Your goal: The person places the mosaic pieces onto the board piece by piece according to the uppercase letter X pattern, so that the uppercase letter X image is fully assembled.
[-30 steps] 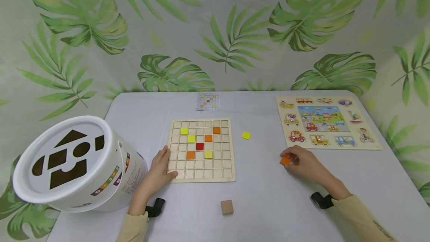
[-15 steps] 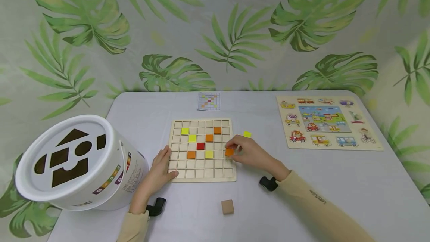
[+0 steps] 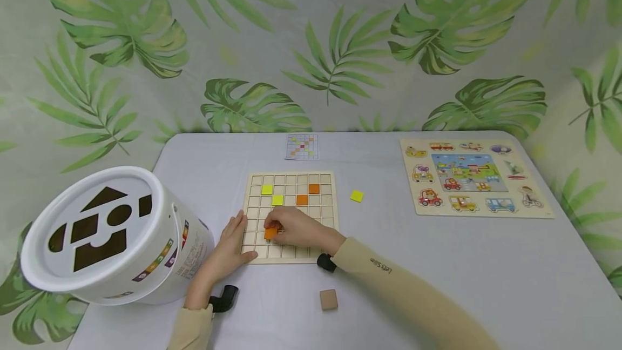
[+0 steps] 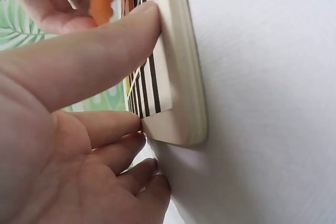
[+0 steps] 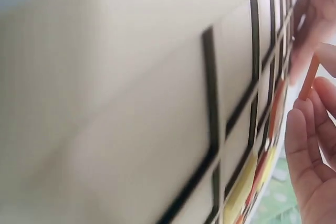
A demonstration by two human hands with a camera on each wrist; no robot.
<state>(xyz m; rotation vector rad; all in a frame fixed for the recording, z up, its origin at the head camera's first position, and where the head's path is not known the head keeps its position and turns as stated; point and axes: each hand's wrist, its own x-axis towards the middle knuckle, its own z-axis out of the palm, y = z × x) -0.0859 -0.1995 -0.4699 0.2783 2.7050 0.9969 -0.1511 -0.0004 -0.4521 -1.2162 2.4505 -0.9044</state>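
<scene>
Over grid board (image 3: 291, 255) | right hand (image 3: 296, 229) fingers pinch orange tile (image 3: 270, 233) | left hand (image 3: 228, 247) (fingers straight) steadies board edge

From my remote seat, I see the right hand (image 3: 298, 231) pinching a small orange square tile (image 3: 270, 233) over the lower left of the pale wooden grid board (image 3: 290, 216). The left hand (image 3: 228, 247) rests on the board's 8 o'clock corner. At the board's 2 o'clock lies a loose yellow square tile (image 3: 357, 196).
</scene>
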